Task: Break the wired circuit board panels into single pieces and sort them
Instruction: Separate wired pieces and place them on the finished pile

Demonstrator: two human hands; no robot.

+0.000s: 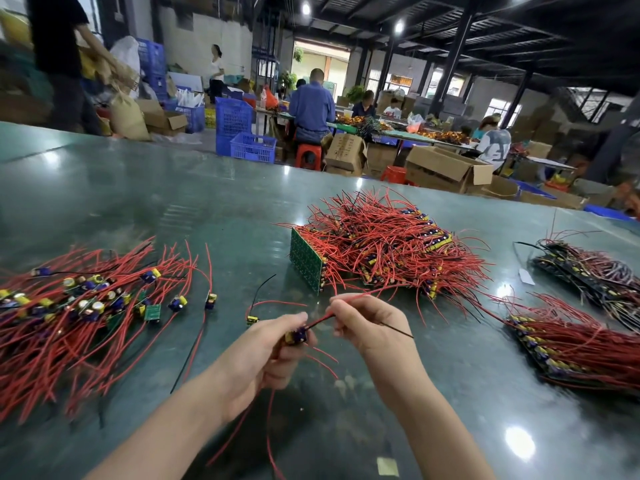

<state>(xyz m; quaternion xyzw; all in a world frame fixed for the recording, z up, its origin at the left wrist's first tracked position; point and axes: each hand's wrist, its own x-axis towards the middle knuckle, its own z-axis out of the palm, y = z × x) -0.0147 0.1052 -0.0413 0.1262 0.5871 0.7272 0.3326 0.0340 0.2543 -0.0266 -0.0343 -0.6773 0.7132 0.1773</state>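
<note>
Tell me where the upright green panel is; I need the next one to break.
In the head view, the green panel stands on edge at the left end of the middle wire heap, beyond both hands.

I see a glossy green counter (pixel 138 188) reflecting round ceiling lamps (pixel 399 27). Beyond it stand blue crates (pixel 234 116), open cardboard boxes (pixel 446 169), red stools (pixel 308 155), seated workers (pixel 311 105) and dark roof beams (pixel 453 57).

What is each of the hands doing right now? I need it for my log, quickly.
Left hand: grips a small single circuit board piece with yellow and purple parts.
Right hand: pinches that piece's thin red wire.
</note>
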